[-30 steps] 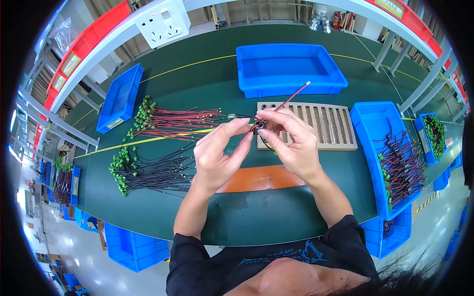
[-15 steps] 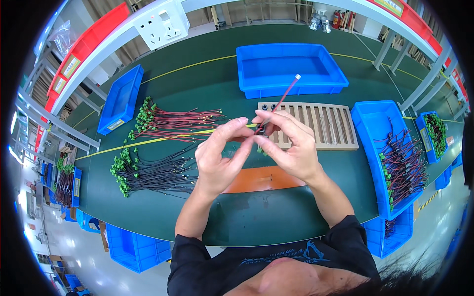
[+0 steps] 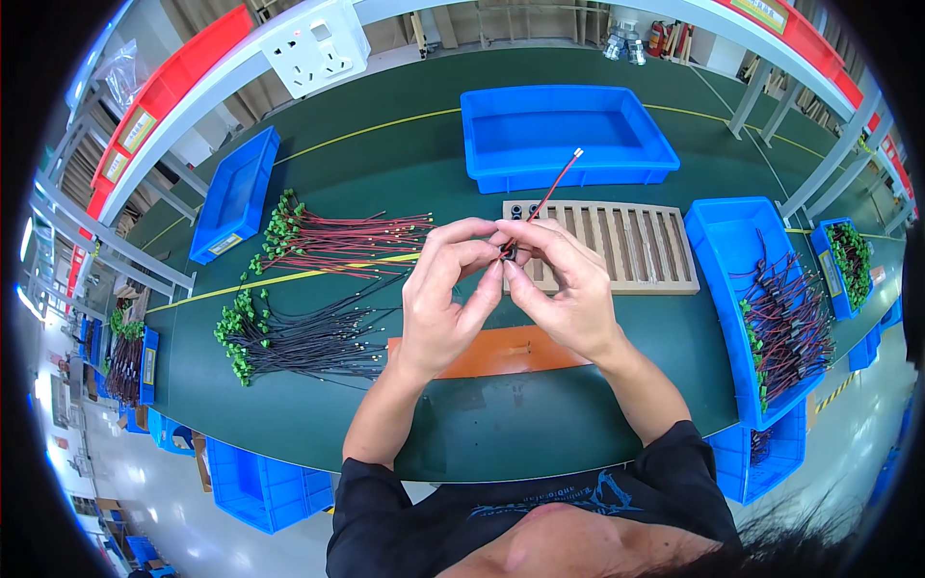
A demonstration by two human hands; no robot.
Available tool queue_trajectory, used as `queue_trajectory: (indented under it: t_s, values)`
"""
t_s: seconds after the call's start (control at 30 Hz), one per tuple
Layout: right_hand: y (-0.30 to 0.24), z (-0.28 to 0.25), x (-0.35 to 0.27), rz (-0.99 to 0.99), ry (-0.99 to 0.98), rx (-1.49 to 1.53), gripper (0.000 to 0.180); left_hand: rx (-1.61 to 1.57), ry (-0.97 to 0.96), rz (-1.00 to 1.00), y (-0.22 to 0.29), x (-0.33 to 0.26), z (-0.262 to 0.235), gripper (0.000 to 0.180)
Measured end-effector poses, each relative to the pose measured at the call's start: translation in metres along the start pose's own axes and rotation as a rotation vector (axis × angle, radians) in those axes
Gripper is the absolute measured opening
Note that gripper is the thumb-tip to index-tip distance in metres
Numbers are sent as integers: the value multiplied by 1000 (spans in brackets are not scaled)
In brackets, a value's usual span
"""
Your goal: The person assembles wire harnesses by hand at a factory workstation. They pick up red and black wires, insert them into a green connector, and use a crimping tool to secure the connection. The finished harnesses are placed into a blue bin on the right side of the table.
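Note:
Above the middle of the green bench, my left hand (image 3: 441, 289) and my right hand (image 3: 570, 279) meet with fingertips closed. They pinch a red-and-black wire lead (image 3: 557, 185) at a small black part (image 3: 509, 252), mostly hidden by the fingers. The lead's pale-tipped end sticks up past my right fingers. Below lies an orange mat (image 3: 501, 353). Behind my right hand is a tan slotted board (image 3: 665, 252) with small black round parts in its near-left corner region. To the left spread red wires (image 3: 347, 239) and black wires (image 3: 313, 337), both with green connectors.
A blue tray (image 3: 568, 175) stands at the back, another blue tray (image 3: 229, 197) at far left. On the right, a blue bin (image 3: 718, 226) holds many wire leads, with a smaller blue bin (image 3: 831, 265) beyond. A white socket box (image 3: 316, 48) hangs on the overhead rail.
My left hand has shifted right, closer against my right hand, and its fingers curl over more. The lead's upright end has turned slightly; both hands still pinch it.

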State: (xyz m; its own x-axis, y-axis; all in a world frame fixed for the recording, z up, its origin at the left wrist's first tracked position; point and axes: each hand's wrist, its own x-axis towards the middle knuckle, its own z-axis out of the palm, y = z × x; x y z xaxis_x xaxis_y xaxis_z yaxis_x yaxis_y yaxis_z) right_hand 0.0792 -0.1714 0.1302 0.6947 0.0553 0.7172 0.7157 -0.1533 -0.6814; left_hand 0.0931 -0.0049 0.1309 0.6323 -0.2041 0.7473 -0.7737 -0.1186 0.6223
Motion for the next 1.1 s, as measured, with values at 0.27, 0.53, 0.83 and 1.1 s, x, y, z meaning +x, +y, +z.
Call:
queue_trajectory:
  t_s: [0.27,0.53,0.83,1.1]
  values:
    - [-1,2,-3,16,30,58,46,53,25,118,-16,-6,0,20]
    - [0,-4,0,175,-32,246,29,-308,-34,-167,-18,-8,-5,22]
    - [-2,-10,7,315,5,502,34,-797,-255,-602,-15,-10,-4,30]
    - [4,-23,7,457,-9,549,30,-1121,-277,-855,-10,-20,21,23]
